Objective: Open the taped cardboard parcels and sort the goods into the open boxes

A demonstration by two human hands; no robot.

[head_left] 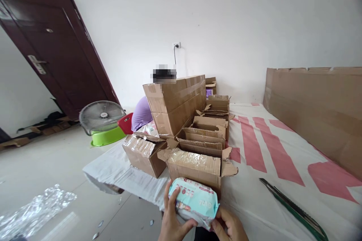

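A soft, teal plastic-wrapped pack with red print and a clear-looking white lower side is held between my two hands at the table's near edge. My left hand grips its left end, fingers on top and thumb along the near side. At the right end, my right hand pinches the lower corner. Just beyond the pack stands an open cardboard box with torn flaps. Behind it runs a row of several more open boxes. Their insides are mostly hidden.
Taped cartons are stacked behind, with a person in a purple top beyond them. Left is a single carton. A green-handled utility knife lies on the cloth-covered table. A large cardboard panel stands right; a fan is left.
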